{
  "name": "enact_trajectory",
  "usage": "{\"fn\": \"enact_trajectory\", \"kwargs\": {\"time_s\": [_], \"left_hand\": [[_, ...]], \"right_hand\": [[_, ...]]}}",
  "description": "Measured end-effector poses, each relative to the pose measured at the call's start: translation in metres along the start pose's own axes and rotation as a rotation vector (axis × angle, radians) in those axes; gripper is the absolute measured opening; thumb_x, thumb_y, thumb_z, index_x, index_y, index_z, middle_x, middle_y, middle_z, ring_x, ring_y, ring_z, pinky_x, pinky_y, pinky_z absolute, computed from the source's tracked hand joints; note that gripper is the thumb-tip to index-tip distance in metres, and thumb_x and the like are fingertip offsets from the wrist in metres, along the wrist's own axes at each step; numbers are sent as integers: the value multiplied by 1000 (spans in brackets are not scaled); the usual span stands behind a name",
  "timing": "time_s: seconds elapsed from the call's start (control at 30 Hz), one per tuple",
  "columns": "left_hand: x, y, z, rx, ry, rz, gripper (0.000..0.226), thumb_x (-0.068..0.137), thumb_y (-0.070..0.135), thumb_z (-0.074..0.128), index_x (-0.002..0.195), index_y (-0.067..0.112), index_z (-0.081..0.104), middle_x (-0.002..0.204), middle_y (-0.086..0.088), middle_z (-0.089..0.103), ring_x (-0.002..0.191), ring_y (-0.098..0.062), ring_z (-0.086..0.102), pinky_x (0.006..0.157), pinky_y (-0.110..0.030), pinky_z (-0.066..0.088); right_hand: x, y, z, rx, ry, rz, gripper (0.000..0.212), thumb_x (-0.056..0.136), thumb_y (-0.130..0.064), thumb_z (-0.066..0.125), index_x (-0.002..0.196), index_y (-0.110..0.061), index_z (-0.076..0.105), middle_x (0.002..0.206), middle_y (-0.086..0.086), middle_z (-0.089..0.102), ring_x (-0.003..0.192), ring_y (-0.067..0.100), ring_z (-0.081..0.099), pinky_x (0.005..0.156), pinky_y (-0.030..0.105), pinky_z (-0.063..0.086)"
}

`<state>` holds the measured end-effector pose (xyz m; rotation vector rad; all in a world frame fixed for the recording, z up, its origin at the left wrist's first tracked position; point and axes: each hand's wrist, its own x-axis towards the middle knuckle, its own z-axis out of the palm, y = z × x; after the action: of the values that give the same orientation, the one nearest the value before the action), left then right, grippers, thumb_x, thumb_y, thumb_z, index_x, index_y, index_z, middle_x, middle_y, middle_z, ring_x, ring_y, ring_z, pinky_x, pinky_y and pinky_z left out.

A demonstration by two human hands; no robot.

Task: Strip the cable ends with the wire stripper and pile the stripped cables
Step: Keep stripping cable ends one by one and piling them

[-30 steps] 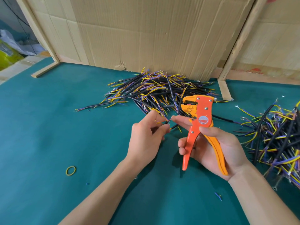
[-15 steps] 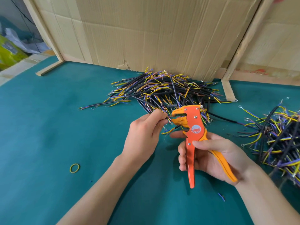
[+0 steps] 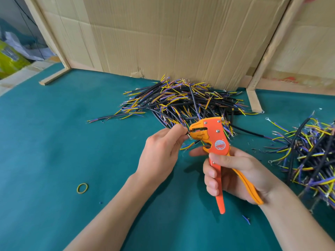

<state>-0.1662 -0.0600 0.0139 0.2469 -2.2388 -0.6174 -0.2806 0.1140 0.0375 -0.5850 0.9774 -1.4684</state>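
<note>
My right hand (image 3: 233, 171) grips the handles of an orange wire stripper (image 3: 215, 136), its jaws pointing left. My left hand (image 3: 161, 151) pinches a short black cable (image 3: 188, 146) with yellow and blue cores and holds one thin core end at the stripper's jaws. A large pile of black cables (image 3: 183, 104) with yellow and purple ends lies behind the hands against the cardboard. A second pile of cables (image 3: 310, 156) lies at the right edge.
A green mat (image 3: 54, 142) covers the table. A yellow rubber band (image 3: 82, 188) lies at the left front. Small blue insulation scraps (image 3: 246, 219) lie near my right forearm. A cardboard wall (image 3: 172, 37) with wooden posts closes the back.
The stripper has swung from upright to jaws pointing left and moved onto the wire end. My left hand has brought the cable's core up into the jaws.
</note>
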Motion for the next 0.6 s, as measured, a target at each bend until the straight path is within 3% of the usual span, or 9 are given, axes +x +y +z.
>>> {"fn": "enact_trajectory", "kwargs": {"time_s": [0.2,0.3,0.4,0.5,0.6], "left_hand": [[-1,1,0,-18,-2,17,3,101,24,53,103,23,51,71,-7,56,63,-30,45,55,-41,46],[-2,1,1,-39,6,5,5,100,23,55,102,25,51,69,-5,57,62,-30,48,55,-41,48],[-3,2,3,-78,42,-18,7,98,23,58,100,26,53,69,0,61,62,-30,56,56,-40,50],[-1,1,5,-108,55,-63,8,97,24,60,97,27,52,69,1,64,63,-30,62,58,-41,52],[0,-3,5,-137,85,-134,9,96,25,61,96,28,52,73,5,65,65,-28,63,62,-40,51]], "right_hand": [[2,2,2,9,66,-20,41,87,-23,68,119,2,69,63,8,46,46,20,46,46,31,42],[4,2,3,25,141,-45,43,83,-26,72,114,3,69,56,4,39,35,13,37,37,23,35],[4,4,4,23,120,-60,48,82,-30,79,119,0,69,57,4,44,37,13,41,38,24,37],[2,5,3,69,69,-60,72,74,-32,89,130,4,61,82,23,65,59,30,61,55,38,52],[0,2,1,99,86,-87,69,67,-23,92,122,5,62,119,39,64,84,43,71,75,47,60]]}}
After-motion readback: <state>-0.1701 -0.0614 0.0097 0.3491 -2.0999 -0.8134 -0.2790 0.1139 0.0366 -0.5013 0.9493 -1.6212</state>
